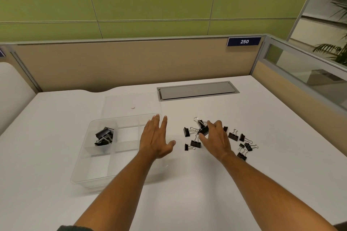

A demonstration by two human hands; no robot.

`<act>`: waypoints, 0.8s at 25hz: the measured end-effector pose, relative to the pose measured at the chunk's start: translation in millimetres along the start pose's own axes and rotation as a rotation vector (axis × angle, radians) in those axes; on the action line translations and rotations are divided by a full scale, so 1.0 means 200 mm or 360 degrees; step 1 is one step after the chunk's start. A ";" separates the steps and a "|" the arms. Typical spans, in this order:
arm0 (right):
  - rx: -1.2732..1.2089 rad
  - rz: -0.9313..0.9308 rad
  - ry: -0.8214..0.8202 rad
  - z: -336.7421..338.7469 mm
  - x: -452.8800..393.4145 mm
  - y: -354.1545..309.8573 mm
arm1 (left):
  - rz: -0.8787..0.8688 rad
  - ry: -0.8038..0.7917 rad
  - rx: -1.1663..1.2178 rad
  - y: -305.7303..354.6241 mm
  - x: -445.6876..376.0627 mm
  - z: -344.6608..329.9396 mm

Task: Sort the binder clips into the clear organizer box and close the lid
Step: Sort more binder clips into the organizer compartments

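On the left we see the clear organizer box (97, 167) on the table (206, 184), its long axis running away from us, with the lid (131, 103) lying open behind it. Several large binder clips (104, 136) are grouped in the far-left compartment, presumably sorted by size. Our left hand (156, 139) lies flat with fingers straight over the box's right edge, holding nothing, probably to steady it. Our right hand (216, 138) curls over a large clip (203, 130) in the loose pile (242, 142); we cannot tell whether it is gripped. Clip handles point in various directions.
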State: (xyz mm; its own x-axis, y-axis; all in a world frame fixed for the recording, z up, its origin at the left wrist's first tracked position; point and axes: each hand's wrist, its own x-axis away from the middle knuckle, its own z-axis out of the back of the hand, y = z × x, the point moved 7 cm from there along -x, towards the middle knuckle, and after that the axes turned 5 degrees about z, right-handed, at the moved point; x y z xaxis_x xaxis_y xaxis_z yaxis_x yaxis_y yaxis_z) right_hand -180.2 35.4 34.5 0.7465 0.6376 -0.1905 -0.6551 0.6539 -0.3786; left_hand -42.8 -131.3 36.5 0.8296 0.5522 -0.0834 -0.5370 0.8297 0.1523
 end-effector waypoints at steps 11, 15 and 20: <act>-0.0158 0.0166 -0.0011 -0.17 -0.06 -0.65 | 0.0202 0.0087 -0.0016 -0.55 0.14 0.11; -0.0217 0.0263 -0.0047 -0.28 -0.08 -0.90 | 0.0319 0.0091 -0.0033 -0.78 0.19 0.13; -0.0274 0.0372 -0.0096 -0.45 -0.08 -1.17 | 0.0405 0.0114 -0.0062 -1.08 0.26 0.13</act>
State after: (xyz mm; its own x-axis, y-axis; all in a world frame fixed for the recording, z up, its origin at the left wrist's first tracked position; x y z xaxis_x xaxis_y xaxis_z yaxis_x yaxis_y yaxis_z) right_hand -28.0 -164.1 44.8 0.5658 0.7893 -0.2384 -0.7753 0.4109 -0.4796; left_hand 121.0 -284.1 24.7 0.6549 0.7466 -0.1170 -0.7335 0.6652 0.1395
